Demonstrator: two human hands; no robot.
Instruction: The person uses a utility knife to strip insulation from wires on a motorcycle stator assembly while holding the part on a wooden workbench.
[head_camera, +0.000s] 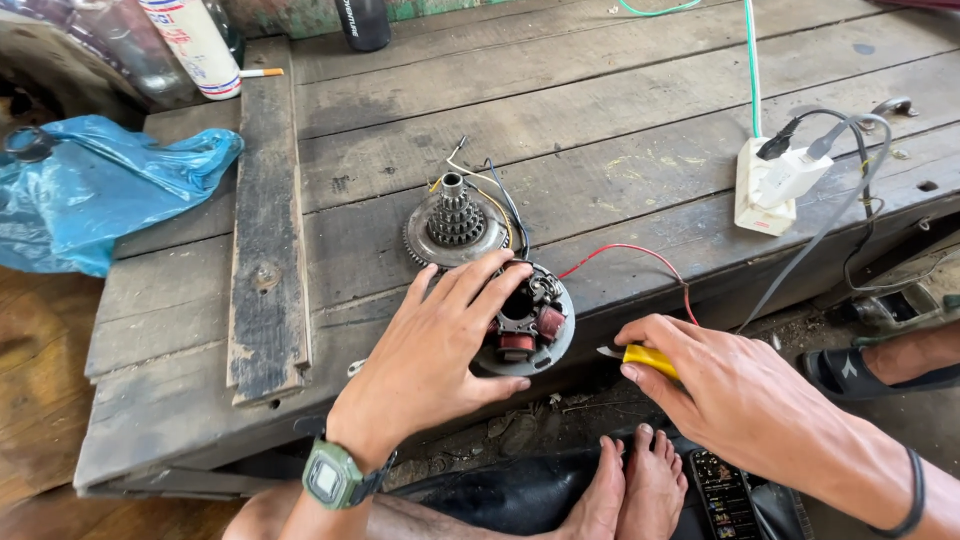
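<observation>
On the plank table (620, 110), the left hand (440, 345) lies spread over a round coil plate (530, 325). At its three o'clock, the right hand (730, 390) pinches a yellow-handled tool (648, 358). A gear (455, 228) sits at twelve o'clock.

Coil plate (528, 325) at counter (620, 120) front edge, gear cluster (455, 225) just behind, power strip (765, 190) far right, bag (95, 190) far left.

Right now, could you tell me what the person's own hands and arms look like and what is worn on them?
Both arms are bare, with no sleeves or gloves. The left hand has a square green digital watch on a dark strap at the wrist. The right hand has a thin black band around its wrist.
</observation>
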